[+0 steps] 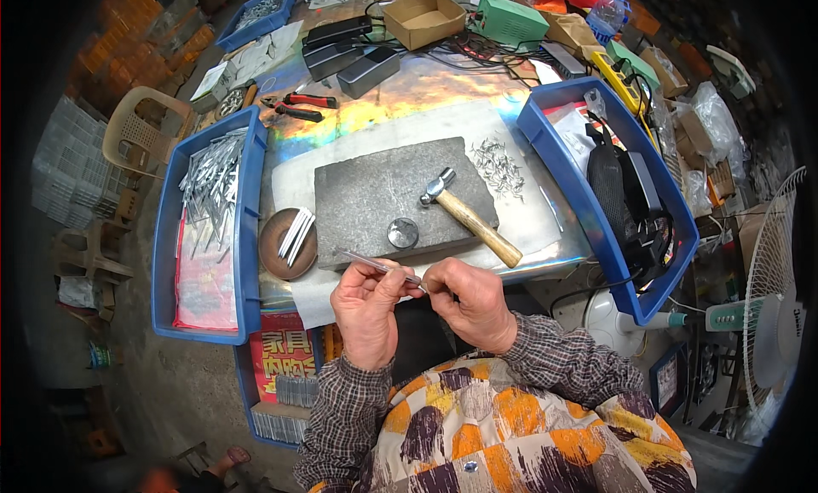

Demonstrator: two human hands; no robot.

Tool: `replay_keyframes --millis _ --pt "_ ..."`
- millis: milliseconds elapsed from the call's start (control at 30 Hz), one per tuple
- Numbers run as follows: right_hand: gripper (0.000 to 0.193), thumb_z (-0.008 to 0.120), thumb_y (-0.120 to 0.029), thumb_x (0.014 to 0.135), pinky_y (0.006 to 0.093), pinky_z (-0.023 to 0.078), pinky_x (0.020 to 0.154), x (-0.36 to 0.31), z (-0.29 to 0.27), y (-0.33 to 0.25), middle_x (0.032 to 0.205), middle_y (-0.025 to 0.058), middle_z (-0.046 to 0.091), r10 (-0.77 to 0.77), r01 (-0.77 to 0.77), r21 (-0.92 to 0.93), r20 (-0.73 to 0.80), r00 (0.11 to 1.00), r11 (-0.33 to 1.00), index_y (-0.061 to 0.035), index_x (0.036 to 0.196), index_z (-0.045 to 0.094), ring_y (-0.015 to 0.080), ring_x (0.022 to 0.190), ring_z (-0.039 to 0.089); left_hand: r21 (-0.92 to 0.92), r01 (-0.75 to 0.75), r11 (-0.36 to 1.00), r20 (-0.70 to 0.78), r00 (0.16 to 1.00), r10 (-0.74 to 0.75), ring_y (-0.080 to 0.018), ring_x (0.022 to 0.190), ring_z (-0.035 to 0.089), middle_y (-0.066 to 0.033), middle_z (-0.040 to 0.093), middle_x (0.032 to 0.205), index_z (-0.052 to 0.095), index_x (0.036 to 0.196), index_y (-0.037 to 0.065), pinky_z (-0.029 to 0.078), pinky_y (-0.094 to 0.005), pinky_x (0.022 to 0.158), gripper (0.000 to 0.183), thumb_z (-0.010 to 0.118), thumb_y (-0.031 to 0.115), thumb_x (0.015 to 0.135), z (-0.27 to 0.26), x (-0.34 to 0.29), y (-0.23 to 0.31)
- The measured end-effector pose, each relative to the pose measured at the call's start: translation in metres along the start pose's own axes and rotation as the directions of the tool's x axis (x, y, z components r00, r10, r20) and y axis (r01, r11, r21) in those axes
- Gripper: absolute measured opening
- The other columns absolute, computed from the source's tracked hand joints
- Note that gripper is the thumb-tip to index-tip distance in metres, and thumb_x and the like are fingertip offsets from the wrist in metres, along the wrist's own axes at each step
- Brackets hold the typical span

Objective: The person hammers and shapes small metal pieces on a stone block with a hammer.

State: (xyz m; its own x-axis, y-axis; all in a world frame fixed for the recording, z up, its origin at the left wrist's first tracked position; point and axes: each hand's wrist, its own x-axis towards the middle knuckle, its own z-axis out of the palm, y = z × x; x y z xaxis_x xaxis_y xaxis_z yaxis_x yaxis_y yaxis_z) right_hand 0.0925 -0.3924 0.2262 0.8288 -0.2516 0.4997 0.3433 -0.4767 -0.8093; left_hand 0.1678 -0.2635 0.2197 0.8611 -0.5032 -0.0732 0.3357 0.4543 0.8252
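Note:
Between thumb and fingers my left hand (366, 318) holds a slim, shiny metal strip (368, 260), tilted down to the right. My right hand (470, 304) is closed in a pinch at the strip's right end; whatever is between its fingertips is too small to make out. Just beyond both hands lies a grey stone block (362, 182). A hammer (477, 224) with a wooden handle rests across its right side, and a round dark metal piece (402, 233) sits near its front edge. To the left, a brown bowl (271, 256) carries several pale strips (297, 236).
Small metal pieces (498, 167) lie heaped right of the block. Blue bins flank the table: the left bin (161, 263) holds metal strips, the right bin (626, 284) black devices and cables. Red-handled pliers (302, 105) lie farther back. A fan (771, 305) stands far right.

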Motion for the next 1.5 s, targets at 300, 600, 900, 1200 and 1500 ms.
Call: replay_keyframes --millis 300,600,900,1200,1500 --pt "0.019 0.058 0.015 0.07 0.0274 0.046 0.054 0.0 0.003 0.001 0.073 0.0102 0.057 -0.087 0.083 -0.056 -0.06 0.994 0.995 0.0012 0.083 0.053 0.0198 0.062 0.059 0.02 -0.044 0.999 -0.016 0.999 0.045 -0.0181 0.072 0.065 -0.0133 0.066 0.085 0.056 0.092 -0.002 0.056 -0.0317 0.065 0.011 0.063 0.001 0.084 0.001 0.001 -0.005" --pt "0.018 0.057 0.013 0.074 0.0269 0.047 0.055 0.0 0.005 0.002 0.073 0.0109 0.058 -0.129 0.123 -0.091 -0.062 0.99 0.988 0.0014 0.086 0.053 0.0195 0.062 0.06 -0.01 -0.069 0.998 -0.027 0.997 0.069 -0.0173 0.073 0.065 -0.0129 0.066 0.085 0.056 0.093 -0.002 0.056 -0.0317 0.066 0.011 0.063 0.0 0.085 0.003 0.0 -0.008" --pt "0.018 0.059 0.01 0.078 0.0282 0.049 0.058 -0.003 0.007 0.0 0.079 0.0114 0.059 0.261 -0.247 0.167 -0.069 0.963 0.955 0.002 0.092 0.053 0.0209 0.068 0.061 0.0 -0.072 0.997 -0.036 0.997 0.072 -0.0167 0.073 0.065 -0.0128 0.065 0.085 0.056 0.094 -0.003 0.056 -0.0303 0.066 0.012 0.062 -0.001 0.084 0.004 0.001 -0.008" --pt "0.019 0.062 0.007 0.078 0.0283 0.05 0.06 -0.008 0.008 0.005 0.084 0.0125 0.06 0.156 -0.151 0.085 -0.054 0.986 0.985 0.0032 0.095 0.056 0.0211 0.071 0.062 -0.028 -0.022 0.999 -0.059 0.998 0.02 -0.0168 0.072 0.065 -0.0128 0.065 0.085 0.055 0.094 -0.002 0.055 -0.029 0.065 0.011 0.061 -0.001 0.085 0.0 -0.003 -0.011" --pt "0.02 0.059 0.011 0.08 0.0248 0.054 0.061 -0.008 0.008 0.005 0.088 0.0117 0.061 0.095 -0.096 -0.023 -0.061 0.994 0.995 0.0043 0.099 0.056 0.0163 0.074 0.065 -0.05 -0.004 0.999 -0.073 0.997 0.0 -0.0162 0.071 0.064 -0.0117 0.065 0.084 0.055 0.094 -0.001 0.055 -0.029 0.066 0.011 0.062 -0.001 0.085 0.001 -0.003 -0.011"
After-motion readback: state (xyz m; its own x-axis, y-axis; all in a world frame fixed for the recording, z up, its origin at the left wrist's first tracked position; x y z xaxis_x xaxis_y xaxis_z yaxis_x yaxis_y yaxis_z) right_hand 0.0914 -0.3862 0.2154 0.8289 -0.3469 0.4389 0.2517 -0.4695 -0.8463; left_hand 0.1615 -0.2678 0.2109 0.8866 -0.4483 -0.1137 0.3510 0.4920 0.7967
